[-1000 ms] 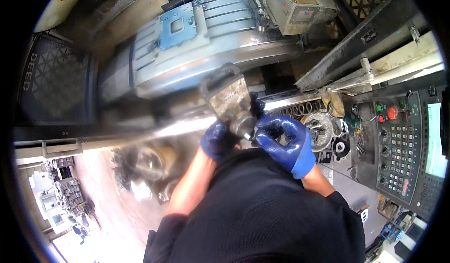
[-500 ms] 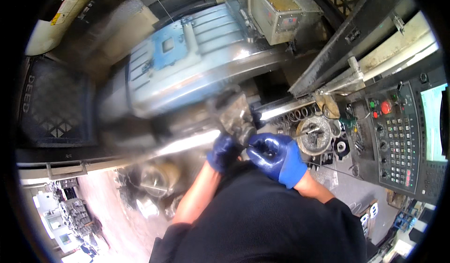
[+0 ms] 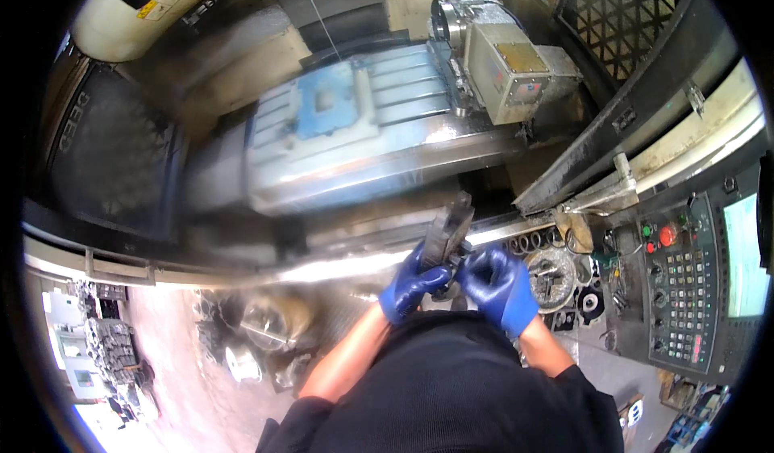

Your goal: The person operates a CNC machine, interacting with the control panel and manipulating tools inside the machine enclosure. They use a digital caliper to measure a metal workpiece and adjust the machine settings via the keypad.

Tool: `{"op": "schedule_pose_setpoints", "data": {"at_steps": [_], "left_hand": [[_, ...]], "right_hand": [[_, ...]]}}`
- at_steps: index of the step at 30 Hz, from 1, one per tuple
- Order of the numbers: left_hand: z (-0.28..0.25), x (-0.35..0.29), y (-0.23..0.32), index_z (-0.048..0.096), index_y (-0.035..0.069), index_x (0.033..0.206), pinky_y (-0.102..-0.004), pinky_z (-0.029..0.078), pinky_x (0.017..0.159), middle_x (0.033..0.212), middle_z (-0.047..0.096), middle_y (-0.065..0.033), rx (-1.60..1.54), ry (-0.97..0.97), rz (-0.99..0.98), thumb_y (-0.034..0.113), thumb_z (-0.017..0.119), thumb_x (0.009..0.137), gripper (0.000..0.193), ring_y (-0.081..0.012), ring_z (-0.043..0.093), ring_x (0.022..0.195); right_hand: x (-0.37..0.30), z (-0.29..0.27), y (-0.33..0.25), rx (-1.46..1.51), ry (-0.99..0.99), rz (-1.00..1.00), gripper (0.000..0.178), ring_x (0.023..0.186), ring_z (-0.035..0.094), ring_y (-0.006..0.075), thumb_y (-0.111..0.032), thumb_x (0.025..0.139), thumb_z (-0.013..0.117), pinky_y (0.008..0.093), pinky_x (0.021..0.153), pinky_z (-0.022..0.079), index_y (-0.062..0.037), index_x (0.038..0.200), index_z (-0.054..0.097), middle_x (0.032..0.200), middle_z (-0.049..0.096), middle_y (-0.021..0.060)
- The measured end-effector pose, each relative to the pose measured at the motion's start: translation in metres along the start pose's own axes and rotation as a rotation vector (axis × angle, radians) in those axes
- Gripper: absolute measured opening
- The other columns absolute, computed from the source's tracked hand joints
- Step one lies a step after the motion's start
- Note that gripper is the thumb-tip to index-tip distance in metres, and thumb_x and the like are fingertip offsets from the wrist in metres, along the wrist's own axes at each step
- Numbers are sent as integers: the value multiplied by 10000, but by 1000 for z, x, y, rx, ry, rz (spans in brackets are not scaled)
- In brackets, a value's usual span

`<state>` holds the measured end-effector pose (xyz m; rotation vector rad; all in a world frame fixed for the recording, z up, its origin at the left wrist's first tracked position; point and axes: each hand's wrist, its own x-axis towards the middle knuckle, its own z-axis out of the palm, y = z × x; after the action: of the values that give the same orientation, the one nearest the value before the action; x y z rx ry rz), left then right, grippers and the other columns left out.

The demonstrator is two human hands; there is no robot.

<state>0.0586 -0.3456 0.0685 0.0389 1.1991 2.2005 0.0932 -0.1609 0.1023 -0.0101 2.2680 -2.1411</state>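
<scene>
— What are your hands doing?

— Both wear blue gloves. My left hand (image 3: 413, 285) is curled around the lower end of a grey metal block (image 3: 446, 235), fingers closed on it. My right hand (image 3: 500, 285) is closed too, gripping at the block's base just beside the left; the exact part under its fingers is hidden.

— Where is the block?

— Raised in front of my chest, tilted, its top leaning toward the machine. It sits over the shiny rail (image 3: 339, 267) at the machine's opening.

— What surrounds you?

— A blue-grey machine table (image 3: 355, 122) ahead, a beige box unit (image 3: 508, 58) upon it, and a control panel (image 3: 685, 283) with buttons at my right.
</scene>
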Motion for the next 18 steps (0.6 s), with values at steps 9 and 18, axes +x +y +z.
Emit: {"op": "schedule_pose_setpoints", "data": {"at_steps": [9,18], "left_hand": [[3,-5,7,383,22,1499,-384,404,1094,1390,546,-126,49,-25,69,286,762,845,801,-238,508,1289],[-17,0,-6,462,27,1440,-369,495,982,1295,613,-107,276,-13,162,267,800,818,747,-216,596,1164]], "right_hand": [[-9,10,10,-134,-146,-31,98,742,639,94,17,814,741,259,670,526,-8,884,677,817,710,58],[5,-1,9,-156,-77,176,83,771,665,108,-1,821,734,261,715,540,-5,896,699,832,729,80]]}}
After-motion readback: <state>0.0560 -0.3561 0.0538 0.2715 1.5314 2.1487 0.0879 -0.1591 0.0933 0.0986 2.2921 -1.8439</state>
